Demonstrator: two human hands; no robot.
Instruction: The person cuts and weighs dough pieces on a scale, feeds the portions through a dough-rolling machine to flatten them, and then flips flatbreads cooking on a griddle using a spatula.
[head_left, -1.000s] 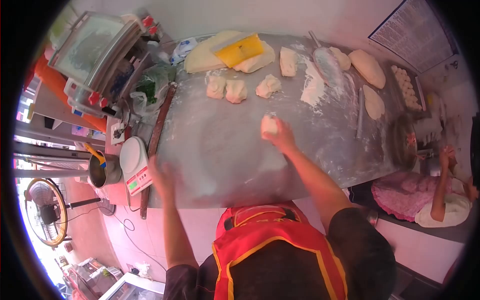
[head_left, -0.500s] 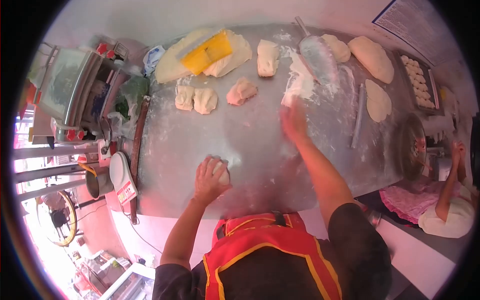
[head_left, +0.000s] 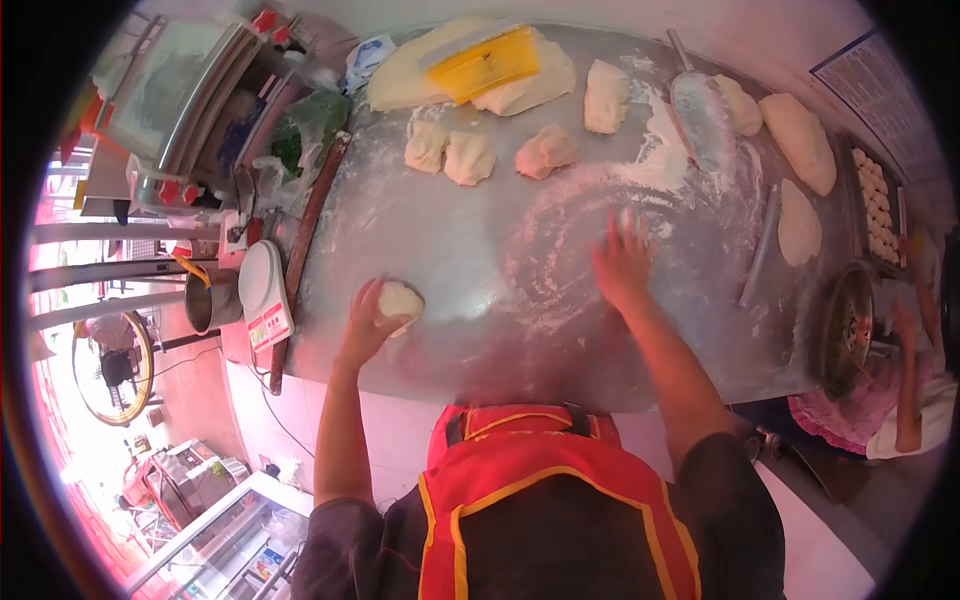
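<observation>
My left hand (head_left: 368,325) holds a round piece of dough (head_left: 400,306) at the left of the metal table, fingers around its left side. Flat over the floured table top, my right hand (head_left: 624,262) has its fingers spread and nothing in it. Curved streaks of flour surround it. Beyond the hands lie a dough lump (head_left: 546,152), two touching lumps (head_left: 468,158) and an oblong piece (head_left: 606,97). A yellow scraper (head_left: 486,65) rests on a large dough slab (head_left: 408,78).
A white scale (head_left: 264,290) and a dark red bar (head_left: 306,255) line the left edge. On the right are a scoop (head_left: 703,110), a rolling pin (head_left: 762,245), more dough (head_left: 799,145), a tray of small dough balls (head_left: 874,205), a metal bowl (head_left: 848,330) and another person (head_left: 910,400).
My right hand has swept over the flour, leaving curved streaks. My left hand has moved slightly left and up with its dough, which shows more now. The camera view has shifted.
</observation>
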